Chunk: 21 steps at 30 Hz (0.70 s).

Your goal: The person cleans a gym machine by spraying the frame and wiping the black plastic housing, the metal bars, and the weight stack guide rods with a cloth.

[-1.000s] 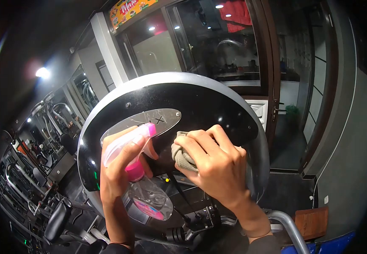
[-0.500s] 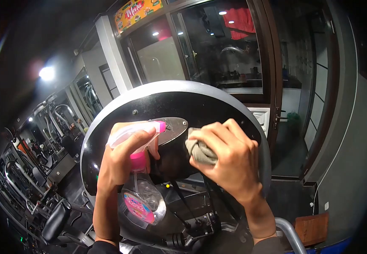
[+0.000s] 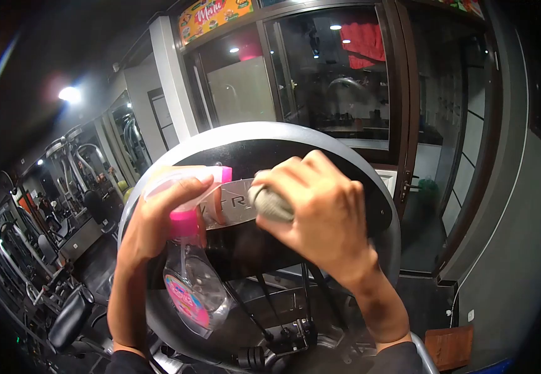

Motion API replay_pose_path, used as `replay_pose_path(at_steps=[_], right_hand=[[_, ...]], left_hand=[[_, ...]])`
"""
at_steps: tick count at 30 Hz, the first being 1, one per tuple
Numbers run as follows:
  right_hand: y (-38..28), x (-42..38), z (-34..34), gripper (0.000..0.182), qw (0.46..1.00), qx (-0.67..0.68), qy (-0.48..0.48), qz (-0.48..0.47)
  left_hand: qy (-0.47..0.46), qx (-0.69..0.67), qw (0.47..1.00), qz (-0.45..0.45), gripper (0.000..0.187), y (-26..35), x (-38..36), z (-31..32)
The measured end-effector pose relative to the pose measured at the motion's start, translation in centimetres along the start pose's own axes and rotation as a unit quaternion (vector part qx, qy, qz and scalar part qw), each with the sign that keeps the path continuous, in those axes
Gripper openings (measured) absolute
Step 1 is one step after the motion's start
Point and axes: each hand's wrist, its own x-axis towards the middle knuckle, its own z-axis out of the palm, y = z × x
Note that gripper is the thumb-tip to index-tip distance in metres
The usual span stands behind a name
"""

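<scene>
My left hand (image 3: 158,212) is wrapped round the head of a clear spray bottle (image 3: 197,287) with a pink collar, a pink nozzle tip and a pink label. The bottle hangs tilted, its nozzle pointing right across the machine's cover. In my right hand (image 3: 317,212) a bunched grey-green cloth (image 3: 272,202) is gripped, close to the oval metal nameplate (image 3: 236,202). That plate sits on the black, silver-rimmed cover (image 3: 264,132) of a gym machine. Part of its lettering is hidden behind my hands.
Below the cover are the machine's dark rods and metal fittings (image 3: 292,333). Other exercise machines (image 3: 71,318) line the left side. A glass-panelled door (image 3: 407,181) and windows stand behind, and a brown wooden piece (image 3: 448,348) lies at lower right.
Both hands have shifted left, with the spray bottle and the cloth in them. The cloth is now nearer the nameplate, and more of its lettering shows. The camera view has turned slightly.
</scene>
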Motion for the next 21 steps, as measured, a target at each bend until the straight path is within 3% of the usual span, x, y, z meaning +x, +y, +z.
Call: replay_pose_path(at_steps=[3,4,9,11,15,19,21], right_hand=[[0.7,-0.5,-0.5,0.034,0.998,0.056,-0.016,-0.021],[1.6,-0.8,-0.8,0.033,0.999,0.051,-0.004,-0.008],[5.1,-0.8,-2.0,0.027,0.995,-0.026,0.039,0.093],[5.5,0.1,-1.4,0.028,0.996,-0.009,0.036,0.083],[3.2,3.0,0.8,0.029,0.999,0.015,0.022,-0.039],[3.8,3.5,0.0,0.029,0.998,0.06,-0.018,-0.018],[5.4,2.6,-1.4,0.026,0.997,0.047,-0.044,0.045]], left_hand=[[-0.026,0.02,0.999,0.016,0.047,0.3,0.9,-1.3],[-0.065,0.048,0.996,0.022,0.046,0.2,1.4,-2.3],[-0.079,0.067,0.994,0.026,0.044,-0.2,2.6,-3.9],[-0.097,0.1,0.989,0.042,0.043,0.5,2.8,-3.9],[-0.105,0.123,0.983,0.085,0.044,0.4,4.0,-4.8],[-0.129,0.118,0.981,0.078,0.046,0.7,5.9,-6.0],[-0.113,0.083,0.986,0.089,0.046,-0.3,6.6,-6.2]])
